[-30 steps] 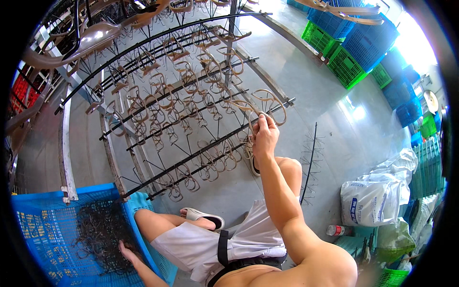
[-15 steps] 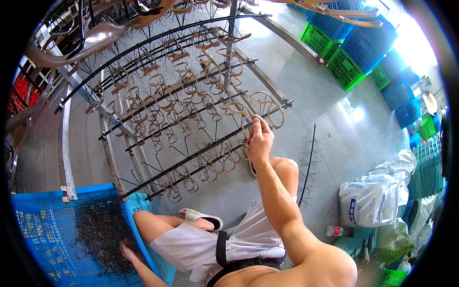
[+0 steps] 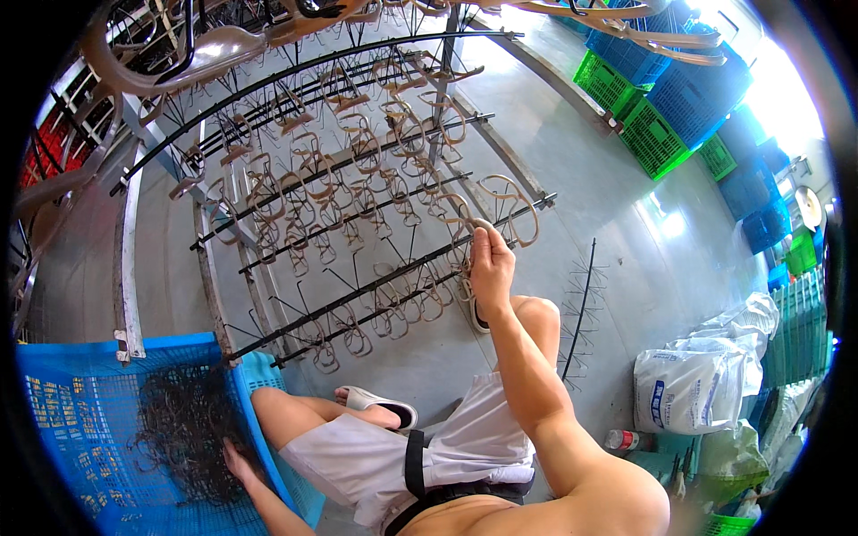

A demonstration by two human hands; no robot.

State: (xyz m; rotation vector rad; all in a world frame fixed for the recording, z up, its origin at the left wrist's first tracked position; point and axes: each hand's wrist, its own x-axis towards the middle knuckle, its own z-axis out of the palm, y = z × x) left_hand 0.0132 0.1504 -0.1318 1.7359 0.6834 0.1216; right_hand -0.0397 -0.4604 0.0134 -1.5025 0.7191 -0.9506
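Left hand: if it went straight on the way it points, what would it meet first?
Most likely the dark tangled pile inside the blue crate. The left hand appears right at the pile's edge, though depth and actual contact are hard to judge from this view.

Your right arm [image 3: 523, 357] is stretched way out front, elbow [image 3: 556, 423] a bit bent, and your right hand [image 3: 492, 268] is closed in a pinch. Your left forearm [image 3: 275, 507] angles off to your left, left hand [image 3: 238, 464] too hidden to say how it's curled.
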